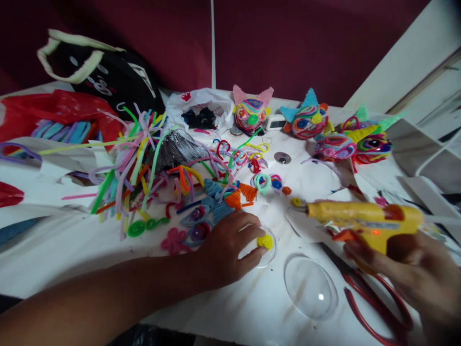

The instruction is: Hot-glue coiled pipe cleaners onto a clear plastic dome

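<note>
My left hand rests on the white table and pinches a small yellow pipe-cleaner coil over a clear plastic half-dome. In my right hand is a yellow hot glue gun, its metal nozzle pointing left, a short way from the coil. A second clear half-dome lies between my hands. Blue, purple and orange pipe-cleaner shapes sit just behind my left hand.
A heap of loose coloured pipe cleaners fills the left middle. Three finished pipe-cleaner balls with ears stand at the back. Red-handled scissors lie under my right hand. A black bag and red plastic bag sit back left.
</note>
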Motion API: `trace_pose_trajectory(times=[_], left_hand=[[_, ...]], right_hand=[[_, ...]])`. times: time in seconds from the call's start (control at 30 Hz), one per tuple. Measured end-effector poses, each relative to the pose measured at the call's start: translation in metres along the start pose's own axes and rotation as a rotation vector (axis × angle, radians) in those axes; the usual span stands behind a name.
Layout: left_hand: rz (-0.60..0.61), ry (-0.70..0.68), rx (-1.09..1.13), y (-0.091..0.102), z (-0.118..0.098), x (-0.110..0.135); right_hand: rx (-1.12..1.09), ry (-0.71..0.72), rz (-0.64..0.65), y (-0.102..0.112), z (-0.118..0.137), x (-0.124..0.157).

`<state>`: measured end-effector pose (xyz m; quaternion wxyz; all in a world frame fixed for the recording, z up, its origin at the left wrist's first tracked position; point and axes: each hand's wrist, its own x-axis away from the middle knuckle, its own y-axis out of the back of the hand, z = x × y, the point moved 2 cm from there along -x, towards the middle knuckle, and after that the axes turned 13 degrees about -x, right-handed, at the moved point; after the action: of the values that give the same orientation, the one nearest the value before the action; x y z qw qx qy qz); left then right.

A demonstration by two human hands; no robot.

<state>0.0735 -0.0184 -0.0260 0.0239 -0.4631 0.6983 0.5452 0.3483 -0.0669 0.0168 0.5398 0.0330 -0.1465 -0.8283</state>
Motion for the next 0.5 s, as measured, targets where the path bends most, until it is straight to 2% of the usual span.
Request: trace_pose_trajectory(times=[0.17, 0.33, 0.5], left_hand=[[-0.025, 0.008, 0.005, 0.001, 0.0, -0.001], [-0.019, 0.026, 0.037, -0.001, 0.002, 0.0], [-0.025, 0.03, 0.05, -0.001, 0.004, -0.001]], right_hand=[[0.038, 0.094, 0.183, -0.012, -0.011, 0.002], [0.082, 0.183, 0.348, -0.011, -0.025, 0.0], [0.104, 0.222, 0.344, -0.005, -0.036, 0.003]])
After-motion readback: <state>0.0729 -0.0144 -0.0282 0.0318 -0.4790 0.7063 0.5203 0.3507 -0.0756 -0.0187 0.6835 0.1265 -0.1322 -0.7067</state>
